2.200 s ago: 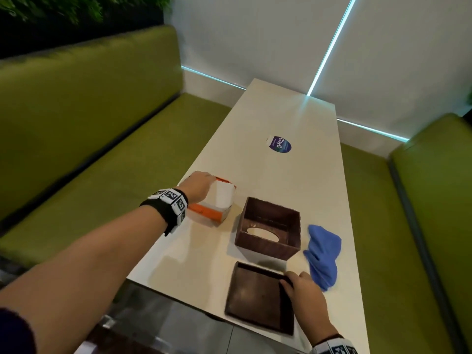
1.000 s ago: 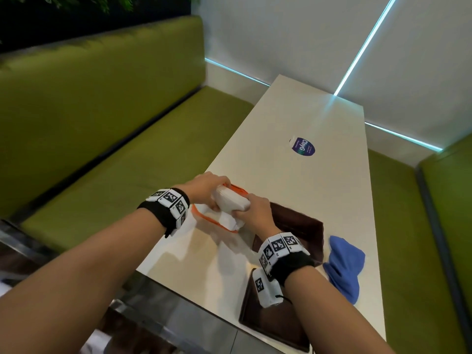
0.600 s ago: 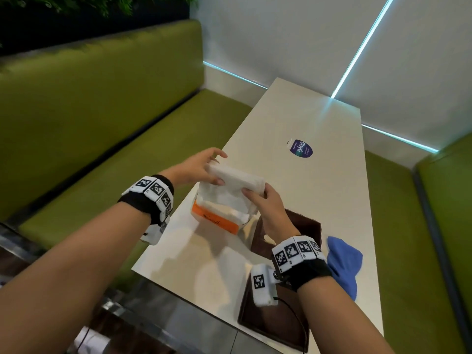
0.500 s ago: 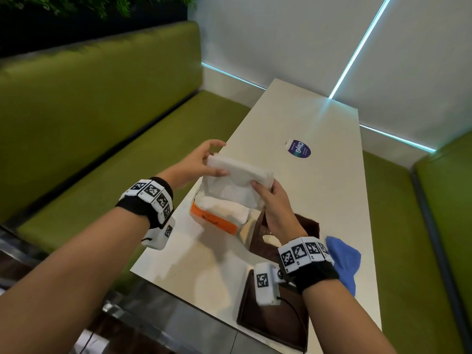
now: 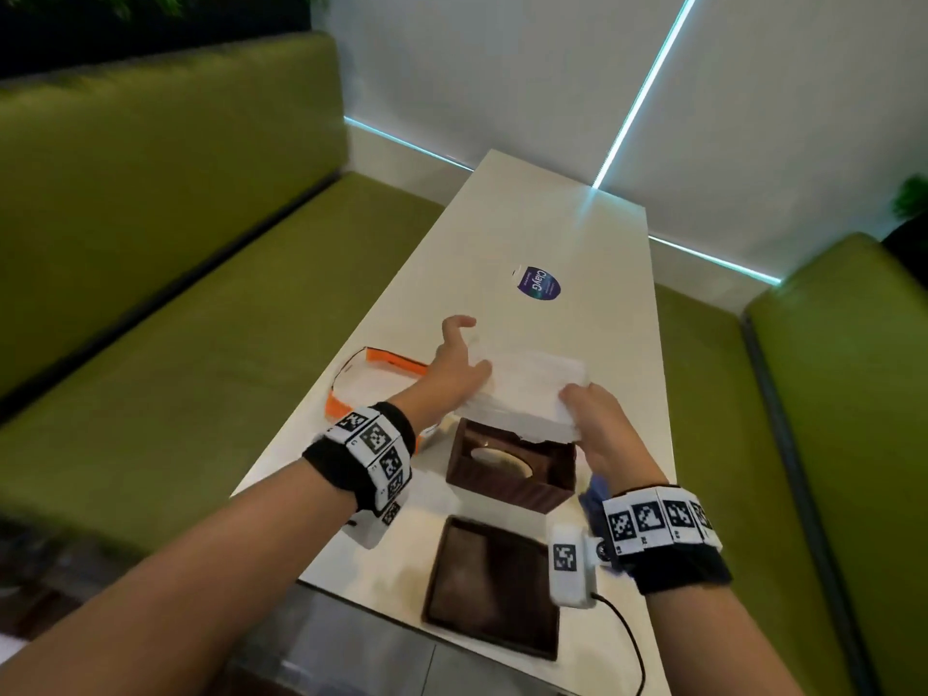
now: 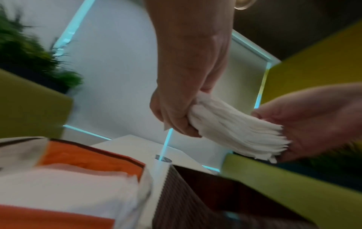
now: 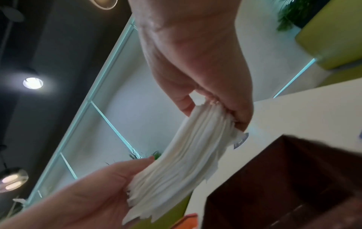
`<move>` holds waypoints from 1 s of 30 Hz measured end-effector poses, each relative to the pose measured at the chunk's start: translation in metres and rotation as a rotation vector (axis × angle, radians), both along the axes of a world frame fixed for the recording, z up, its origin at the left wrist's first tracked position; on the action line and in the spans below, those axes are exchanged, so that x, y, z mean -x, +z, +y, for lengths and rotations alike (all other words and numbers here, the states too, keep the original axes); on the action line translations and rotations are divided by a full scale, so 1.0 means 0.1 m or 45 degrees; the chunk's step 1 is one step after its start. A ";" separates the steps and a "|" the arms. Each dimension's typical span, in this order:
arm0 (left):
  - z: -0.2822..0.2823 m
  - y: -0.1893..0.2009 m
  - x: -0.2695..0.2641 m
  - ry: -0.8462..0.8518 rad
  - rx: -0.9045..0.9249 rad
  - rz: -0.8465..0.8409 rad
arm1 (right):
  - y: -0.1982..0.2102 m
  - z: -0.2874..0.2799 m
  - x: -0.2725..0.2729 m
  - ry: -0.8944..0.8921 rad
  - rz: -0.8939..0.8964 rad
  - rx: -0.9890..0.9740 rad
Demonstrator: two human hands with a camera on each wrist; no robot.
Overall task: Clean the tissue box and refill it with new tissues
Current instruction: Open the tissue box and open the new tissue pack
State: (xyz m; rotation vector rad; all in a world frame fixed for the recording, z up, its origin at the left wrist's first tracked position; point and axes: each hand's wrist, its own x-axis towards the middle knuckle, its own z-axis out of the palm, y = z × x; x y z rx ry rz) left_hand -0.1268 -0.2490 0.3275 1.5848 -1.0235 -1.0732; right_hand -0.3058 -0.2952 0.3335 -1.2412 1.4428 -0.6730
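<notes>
Tissues (image 5: 527, 394): stack just above box (image 5: 512, 469), long axis left to right.
Left hand (image 5: 454, 371): pinches left end.
Right hand (image 5: 595, 419): pinches right end.

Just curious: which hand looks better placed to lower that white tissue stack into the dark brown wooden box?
Probably the right hand: it grips the white tissue stack directly above the dark brown wooden box.

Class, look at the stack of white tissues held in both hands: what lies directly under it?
Under the tissue stack sits the brown tissue box, open side up, an oval opening showing in its floor. The stack covers the box's far rim. Left hand and right hand hold it above.
</notes>
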 end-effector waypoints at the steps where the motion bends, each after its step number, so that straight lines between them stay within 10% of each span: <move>1: -0.01 -0.05 0.10 -0.032 0.000 -0.121 | -0.05 -0.02 0.07 -0.015 0.132 0.011; 11: -0.03 -0.53 0.58 -0.286 -0.301 -0.650 | -0.47 0.12 0.01 0.227 1.005 0.170; 19: -0.02 -0.57 0.65 -0.363 -0.443 -0.751 | -0.65 0.16 -0.10 0.384 1.215 0.151; 30: 0.07 -0.45 0.37 -0.296 -0.017 -0.694 | -0.46 0.25 -0.24 0.585 1.287 0.430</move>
